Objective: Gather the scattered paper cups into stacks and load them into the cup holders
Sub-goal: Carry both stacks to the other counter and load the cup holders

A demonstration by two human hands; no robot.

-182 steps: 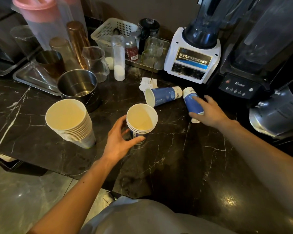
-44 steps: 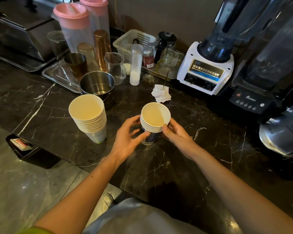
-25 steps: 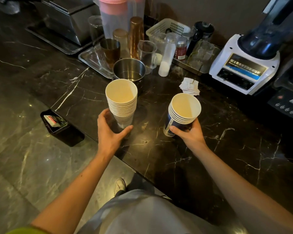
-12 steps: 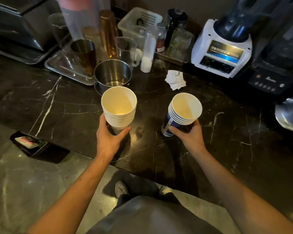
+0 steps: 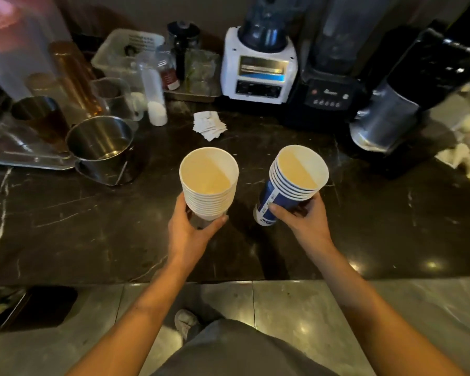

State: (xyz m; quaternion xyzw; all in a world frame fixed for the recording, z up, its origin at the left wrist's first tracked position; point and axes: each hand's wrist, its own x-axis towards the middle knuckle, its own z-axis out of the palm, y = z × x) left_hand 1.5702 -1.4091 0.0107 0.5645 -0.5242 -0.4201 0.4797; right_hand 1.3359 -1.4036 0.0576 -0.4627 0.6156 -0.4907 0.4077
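My left hand [image 5: 192, 234] grips the lower part of a tall stack of white paper cups [image 5: 209, 185], held upright above the black marble counter [image 5: 65, 226]. My right hand [image 5: 300, 221] holds a shorter stack of blue paper cups [image 5: 293, 183], tilted to the right, its base off the counter. Both stacks are open at the top with cream insides. No cup holder is in view, and no loose cups lie on the counter.
A steel pot [image 5: 101, 149] and a metal tray [image 5: 25, 147] with tumblers stand at the left. A white blender [image 5: 258, 66], a black blender [image 5: 329, 77] and a steel jug [image 5: 383, 118] line the back. Folded paper slips [image 5: 209, 128] lie behind the cups. The counter's front edge runs along a tiled floor [image 5: 296, 308].
Both hands have lifted their stacks off the counter and drawn them toward the front edge. The camera has swung right and tipped further down toward the floor.
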